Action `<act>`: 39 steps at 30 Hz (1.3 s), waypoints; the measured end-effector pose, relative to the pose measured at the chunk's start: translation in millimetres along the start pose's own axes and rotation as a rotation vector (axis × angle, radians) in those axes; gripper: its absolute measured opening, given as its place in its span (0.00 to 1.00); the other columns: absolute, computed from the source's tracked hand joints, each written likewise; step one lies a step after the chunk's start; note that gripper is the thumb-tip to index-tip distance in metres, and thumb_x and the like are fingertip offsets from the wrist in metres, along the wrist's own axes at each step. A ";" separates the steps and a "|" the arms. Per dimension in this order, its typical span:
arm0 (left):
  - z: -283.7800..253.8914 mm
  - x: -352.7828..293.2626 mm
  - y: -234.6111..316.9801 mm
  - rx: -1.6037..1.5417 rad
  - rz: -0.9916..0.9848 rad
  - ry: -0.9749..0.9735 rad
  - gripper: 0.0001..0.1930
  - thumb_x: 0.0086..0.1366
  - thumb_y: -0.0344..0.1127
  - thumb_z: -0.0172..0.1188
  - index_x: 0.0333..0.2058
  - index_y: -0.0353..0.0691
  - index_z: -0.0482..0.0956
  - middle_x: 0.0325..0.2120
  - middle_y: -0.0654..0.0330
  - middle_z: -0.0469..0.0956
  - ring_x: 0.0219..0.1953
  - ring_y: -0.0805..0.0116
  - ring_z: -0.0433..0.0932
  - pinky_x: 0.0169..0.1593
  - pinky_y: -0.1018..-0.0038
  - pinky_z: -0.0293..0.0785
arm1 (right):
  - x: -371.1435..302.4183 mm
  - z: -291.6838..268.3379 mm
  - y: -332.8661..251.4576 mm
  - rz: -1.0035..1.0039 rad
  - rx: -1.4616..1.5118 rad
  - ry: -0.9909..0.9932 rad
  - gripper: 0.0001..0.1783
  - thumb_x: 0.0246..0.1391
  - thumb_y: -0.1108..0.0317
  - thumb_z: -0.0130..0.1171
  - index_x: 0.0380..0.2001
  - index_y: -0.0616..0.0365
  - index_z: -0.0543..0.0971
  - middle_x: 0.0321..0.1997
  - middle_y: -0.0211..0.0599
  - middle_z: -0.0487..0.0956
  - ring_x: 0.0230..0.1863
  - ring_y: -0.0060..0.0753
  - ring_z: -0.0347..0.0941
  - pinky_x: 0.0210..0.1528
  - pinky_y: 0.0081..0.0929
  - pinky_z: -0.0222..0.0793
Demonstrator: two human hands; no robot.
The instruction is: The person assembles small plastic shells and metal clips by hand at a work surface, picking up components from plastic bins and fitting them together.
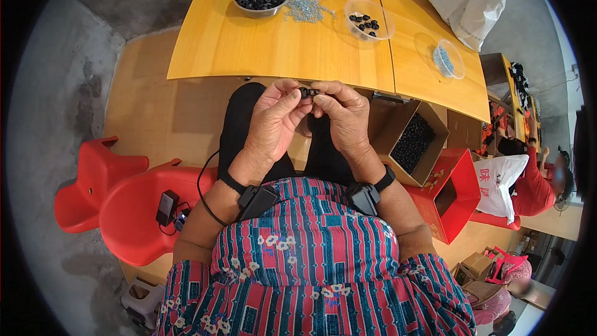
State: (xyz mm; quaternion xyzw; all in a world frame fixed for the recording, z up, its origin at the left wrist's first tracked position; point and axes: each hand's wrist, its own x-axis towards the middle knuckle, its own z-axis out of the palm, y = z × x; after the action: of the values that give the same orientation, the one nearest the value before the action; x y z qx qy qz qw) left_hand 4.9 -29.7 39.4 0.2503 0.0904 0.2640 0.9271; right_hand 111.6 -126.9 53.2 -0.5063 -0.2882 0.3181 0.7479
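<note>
In front of me, just off the near edge of the table, a small black plastic piece [306, 93] is pinched between the fingertips of both hands. My left hand [271, 115] has thumb and forefinger closed on its left side. My right hand [346, 117] grips the right side in the same way, with the fingers curled. The fingertips cover much of the piece, so I cannot tell whether it is one part or two. A clear bowl [260, 11] heaped with similar black pieces stands on the table beyond my hands.
On the yellow table [217, 56] lie a pile of tiny silvery parts [306, 10], a clear tub [377, 32] with several black pieces, and a small tub [449, 62] of bluish bits. A carton [390, 143] of black pieces and a red box [457, 202] stand right. Red chairs [140, 211] stand left.
</note>
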 end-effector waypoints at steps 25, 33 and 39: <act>0.5 2.7 -0.6 0.041 0.018 -0.004 0.05 0.63 0.26 0.52 0.38 0.39 0.70 0.36 0.59 0.76 0.37 0.73 0.77 0.43 0.79 0.75 | -0.6 2.3 -5.9 -0.103 -0.137 0.015 0.08 0.48 0.82 0.57 0.34 0.66 0.79 0.29 0.33 0.76 0.25 0.17 0.71 0.29 0.13 0.69; 3.8 1.6 1.0 0.064 0.029 0.014 0.05 0.63 0.26 0.53 0.38 0.38 0.70 0.34 0.59 0.76 0.37 0.70 0.77 0.44 0.78 0.76 | 1.7 4.8 -5.4 -0.330 -0.512 0.060 0.08 0.44 0.81 0.60 0.31 0.62 0.79 0.25 0.34 0.76 0.22 0.19 0.73 0.27 0.15 0.69; 7.4 2.1 1.5 0.065 0.017 0.009 0.04 0.63 0.26 0.53 0.37 0.39 0.70 0.33 0.58 0.76 0.35 0.67 0.78 0.43 0.77 0.76 | 2.2 4.4 -8.3 -0.404 -0.635 0.072 0.09 0.43 0.80 0.61 0.31 0.60 0.79 0.23 0.33 0.77 0.22 0.21 0.74 0.27 0.16 0.69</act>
State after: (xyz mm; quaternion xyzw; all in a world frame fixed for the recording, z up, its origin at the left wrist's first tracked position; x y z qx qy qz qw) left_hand 8.3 -30.6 46.4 0.2800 0.1009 0.2699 0.9157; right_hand 111.3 -125.0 62.6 -0.6568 -0.4400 0.0407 0.6110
